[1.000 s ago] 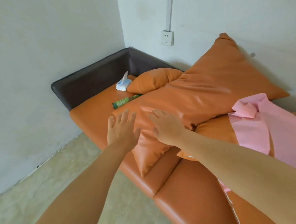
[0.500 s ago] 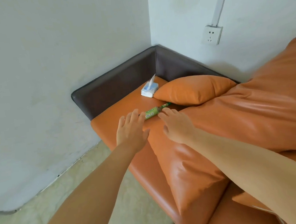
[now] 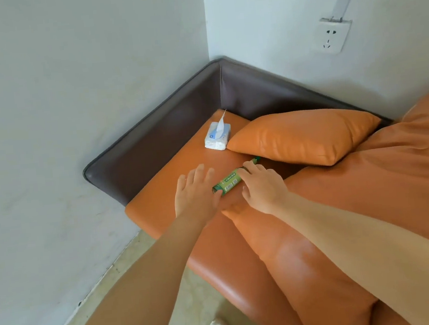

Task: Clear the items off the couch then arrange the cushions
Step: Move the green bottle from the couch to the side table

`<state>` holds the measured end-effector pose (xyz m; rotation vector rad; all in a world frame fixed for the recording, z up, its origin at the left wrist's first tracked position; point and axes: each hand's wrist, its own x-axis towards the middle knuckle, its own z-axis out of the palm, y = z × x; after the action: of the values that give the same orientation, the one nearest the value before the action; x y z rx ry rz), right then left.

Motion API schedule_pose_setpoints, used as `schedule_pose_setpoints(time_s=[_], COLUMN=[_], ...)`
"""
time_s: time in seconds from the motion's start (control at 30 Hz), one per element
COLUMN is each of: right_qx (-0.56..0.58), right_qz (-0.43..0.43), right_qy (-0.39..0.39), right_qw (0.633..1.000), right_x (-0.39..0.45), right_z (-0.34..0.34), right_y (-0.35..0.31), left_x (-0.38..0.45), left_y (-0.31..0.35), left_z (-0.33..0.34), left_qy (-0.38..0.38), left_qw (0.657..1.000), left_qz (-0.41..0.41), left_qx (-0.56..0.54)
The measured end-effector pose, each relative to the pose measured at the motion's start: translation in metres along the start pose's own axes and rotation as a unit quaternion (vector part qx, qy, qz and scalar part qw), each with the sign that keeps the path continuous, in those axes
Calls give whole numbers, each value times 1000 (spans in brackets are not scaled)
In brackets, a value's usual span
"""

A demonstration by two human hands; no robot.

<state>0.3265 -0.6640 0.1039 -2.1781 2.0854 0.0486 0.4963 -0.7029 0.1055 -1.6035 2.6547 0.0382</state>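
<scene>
My right hand (image 3: 262, 187) curls onto the green bottle (image 3: 230, 183) on the couch (image 3: 163, 186); left hand (image 3: 195, 190) flat, released beside it

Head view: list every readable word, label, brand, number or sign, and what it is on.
Nothing can be read with certainty.
green bottle: pale label with characters and a barcode-like patch, too blurred to read.
tissue pack: small blue round mark, too small to read.
wall socket: no lettering visible.
</scene>
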Motion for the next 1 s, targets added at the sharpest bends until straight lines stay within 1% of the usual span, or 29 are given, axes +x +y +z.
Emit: schedule_pose_setpoints(time_s=[0.17, 0.3, 0.4, 0.63, 0.83, 1.0], right_qx=[14, -2, -12, -4, -25, -68], right_qz=[32, 51, 69, 61, 57, 52], right_qy=[-27, -40, -55, -83, -104, -124], right_qw=[999, 998, 996, 995, 993, 989], right_x=[34, 64, 84, 122, 153, 168], right_z=[31, 58, 81, 135, 178, 204], right_y=[7, 25, 38, 55, 65, 73], left_x=[41, 72, 94, 132, 159, 179], left_y=[-9, -3, 1, 7, 8, 7], left_z=[36, 65, 89, 145, 200, 231], left_qy=[-34, -49, -61, -87, -111, -107], left_qw=[999, 998, 997, 993, 989, 987], left_qz=[26, 37, 52, 58, 86, 117], left_qx=[-6, -18, -5, -56, -41, -5])
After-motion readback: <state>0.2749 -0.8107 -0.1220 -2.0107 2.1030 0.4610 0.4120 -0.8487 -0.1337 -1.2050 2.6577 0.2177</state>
